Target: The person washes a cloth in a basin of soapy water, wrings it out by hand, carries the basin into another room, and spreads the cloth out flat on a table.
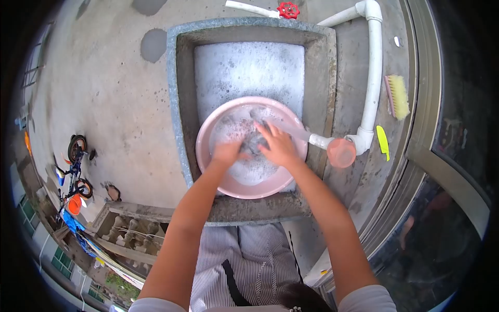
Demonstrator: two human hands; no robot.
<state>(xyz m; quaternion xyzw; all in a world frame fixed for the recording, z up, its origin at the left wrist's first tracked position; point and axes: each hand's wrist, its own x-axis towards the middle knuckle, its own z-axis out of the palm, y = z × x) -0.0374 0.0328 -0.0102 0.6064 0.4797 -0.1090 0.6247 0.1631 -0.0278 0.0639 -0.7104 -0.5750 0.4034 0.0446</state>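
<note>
A pink basin (208,177) full of soapy water and white suds sits in a concrete sink (318,73), near its front edge. My left hand (228,152) reaches into the basin's left half, its fingers mostly hidden under the foam. On the right, my right hand (278,146) is over the suds with its fingers stretched and apart, the tips partly in foam. Between the two hands, something greyish, perhaps wet cloth (254,143), shows through the bubbles; its shape is unclear. A pale tube (291,129) crosses the basin's right rim, close above my right hand.
Foamy water (249,67) fills the sink behind the basin. White piping (373,78) runs along the right ledge, with an orange-pink cup (341,153) by it. Farther right lie a scrubbing brush (398,97) and a yellow-green knife-shaped item (382,141). A red valve (288,10) is behind the sink.
</note>
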